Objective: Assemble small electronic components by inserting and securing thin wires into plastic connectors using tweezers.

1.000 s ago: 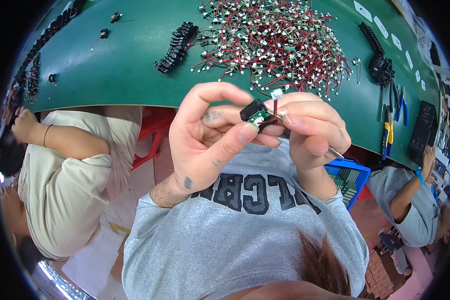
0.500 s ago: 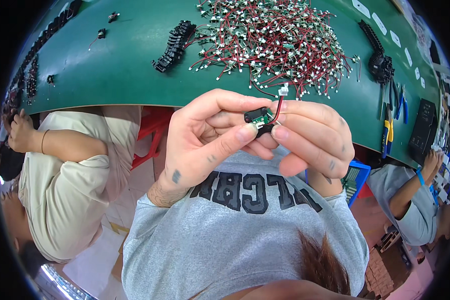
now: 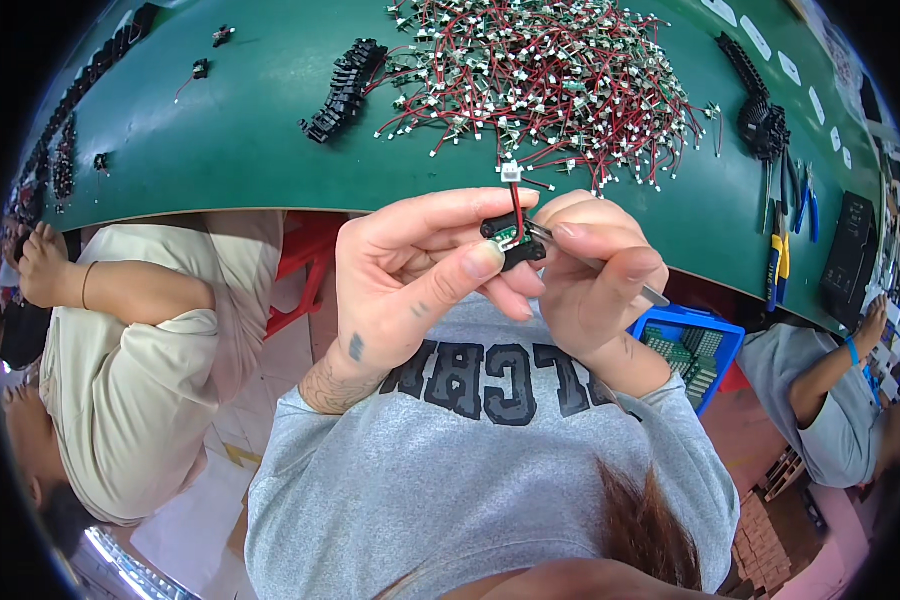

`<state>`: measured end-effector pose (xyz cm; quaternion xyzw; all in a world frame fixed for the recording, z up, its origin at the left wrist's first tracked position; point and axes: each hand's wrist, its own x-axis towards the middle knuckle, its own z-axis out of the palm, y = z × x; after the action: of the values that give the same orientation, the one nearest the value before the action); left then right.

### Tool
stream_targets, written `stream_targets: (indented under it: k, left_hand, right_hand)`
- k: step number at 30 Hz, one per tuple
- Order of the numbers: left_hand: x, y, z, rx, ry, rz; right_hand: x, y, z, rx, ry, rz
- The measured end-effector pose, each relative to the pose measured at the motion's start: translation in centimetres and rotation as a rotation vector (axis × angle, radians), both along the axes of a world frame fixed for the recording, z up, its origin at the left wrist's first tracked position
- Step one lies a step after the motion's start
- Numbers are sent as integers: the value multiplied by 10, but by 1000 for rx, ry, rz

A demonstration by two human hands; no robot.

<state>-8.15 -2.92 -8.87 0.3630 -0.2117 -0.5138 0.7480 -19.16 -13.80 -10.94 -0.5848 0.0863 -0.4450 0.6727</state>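
Pinched between the thumb and fingers of my left hand [image 3: 405, 270] is a small black plastic housing [image 3: 526, 252] with a green circuit board [image 3: 508, 238] in it. A red and black wire pair rises from the board to a white connector [image 3: 511, 173], which points toward the table. My right hand [image 3: 602, 275] is closed around metal tweezers [image 3: 655, 296]. Their tip reaches the right side of the housing beside the board; whether it grips anything there is too small to tell.
Beyond my hands, a heap of wired boards [image 3: 560, 80] covers part of the green table [image 3: 220, 130]. Left of it lies a row of black housings [image 3: 345, 90]. Pliers [image 3: 778, 260] and a black box [image 3: 850, 245] lie right. A blue bin [image 3: 715, 330] holds green boards. People sit on both sides.
My right hand has drawn back from the housing's wire, and the tweezers now show in it, tip at the housing. The white connector has swung left and stands more upright.
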Motion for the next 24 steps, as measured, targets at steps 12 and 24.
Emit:
stream_targets:
  k: [12,24]
  left_hand:
    - [15,-5,11,55,257,-160]
    - [14,-7,28,231,54,-182]
  right_hand:
    - [-6,-18,2,-303,14,-6]
    - [-23,-60,32,-326,104,126]
